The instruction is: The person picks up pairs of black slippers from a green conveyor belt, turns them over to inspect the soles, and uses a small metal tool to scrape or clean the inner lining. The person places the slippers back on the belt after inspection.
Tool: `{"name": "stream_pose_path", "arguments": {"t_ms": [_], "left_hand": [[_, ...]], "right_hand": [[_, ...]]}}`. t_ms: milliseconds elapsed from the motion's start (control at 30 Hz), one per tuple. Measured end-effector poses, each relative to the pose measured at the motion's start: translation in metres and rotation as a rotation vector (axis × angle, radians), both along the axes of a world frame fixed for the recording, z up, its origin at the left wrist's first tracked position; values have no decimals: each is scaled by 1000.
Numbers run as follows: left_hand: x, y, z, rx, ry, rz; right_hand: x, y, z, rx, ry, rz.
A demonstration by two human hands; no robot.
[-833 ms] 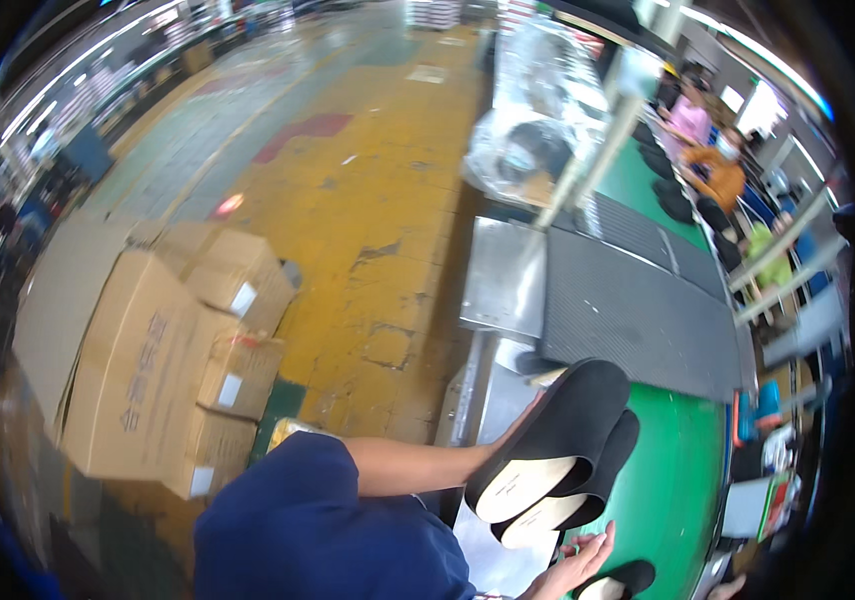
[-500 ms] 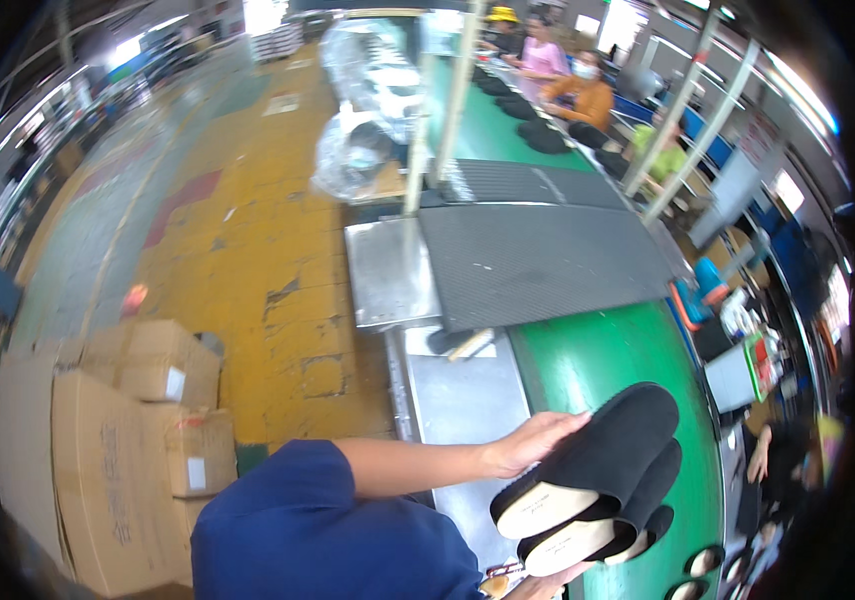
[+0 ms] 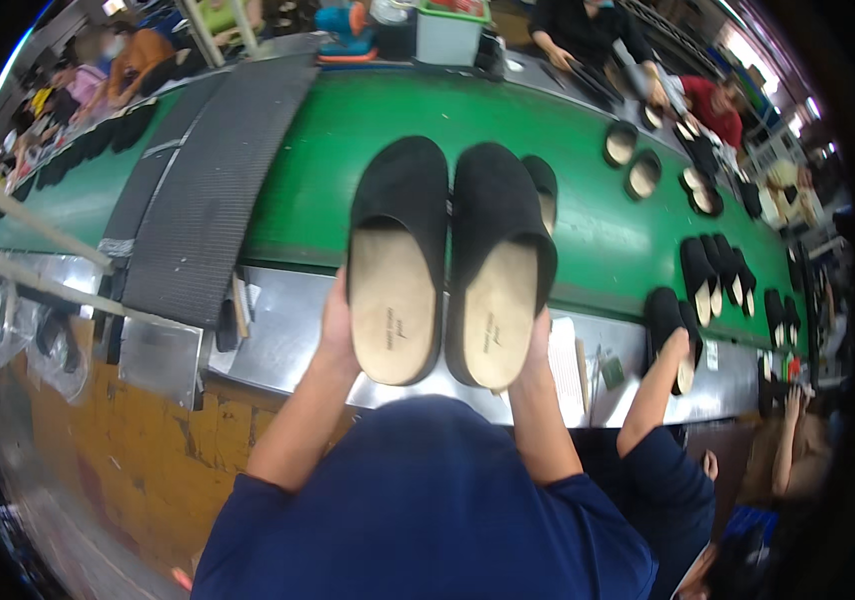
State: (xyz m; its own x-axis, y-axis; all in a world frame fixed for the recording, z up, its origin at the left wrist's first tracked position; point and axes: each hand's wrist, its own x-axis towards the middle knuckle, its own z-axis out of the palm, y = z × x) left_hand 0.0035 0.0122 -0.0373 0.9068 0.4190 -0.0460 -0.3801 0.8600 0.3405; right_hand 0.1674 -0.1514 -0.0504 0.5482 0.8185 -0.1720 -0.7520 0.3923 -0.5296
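Two black clogs with tan insoles are held side by side in front of me, toes pointing away and insoles facing me. My left hand [image 3: 339,322] grips the left clog [image 3: 395,290] along its outer side, the fingers mostly hidden beneath. Around the outer side of the right clog [image 3: 495,300] my right hand [image 3: 538,350] is closed, its fingers also partly hidden. Just behind the right clog shows part of another black clog [image 3: 545,190]; whether it rests on the belt cannot be told.
A green conveyor belt [image 3: 318,150] runs across, edged by a metal ledge [image 3: 293,290]. A ribbed dark panel [image 3: 213,180] covers it at left. Several clogs stand to the right, where a co-worker's arm [image 3: 653,395] reaches to a clog. People sit along the far side.
My view has swung right to face the belt. The clogs, earlier tilted and overlapping at lower right, are now side by side and level in front of me, one hand on each.
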Motion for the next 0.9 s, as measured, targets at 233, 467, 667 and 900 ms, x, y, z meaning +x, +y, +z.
{"name": "stream_pose_path", "arguments": {"t_ms": [233, 467, 667, 900], "left_hand": [[3, -6, 27, 112, 54, 53], [-1, -8, 37, 135, 37, 41], [-5, -12, 49, 163, 132, 92], [-5, -14, 52, 176, 236, 140]], "right_hand": [[-12, -2, 49, 252, 8, 78], [-7, -3, 42, 255, -27, 108], [-12, -3, 59, 14, -107, 2], [-12, -3, 57, -35, -119, 13]]}}
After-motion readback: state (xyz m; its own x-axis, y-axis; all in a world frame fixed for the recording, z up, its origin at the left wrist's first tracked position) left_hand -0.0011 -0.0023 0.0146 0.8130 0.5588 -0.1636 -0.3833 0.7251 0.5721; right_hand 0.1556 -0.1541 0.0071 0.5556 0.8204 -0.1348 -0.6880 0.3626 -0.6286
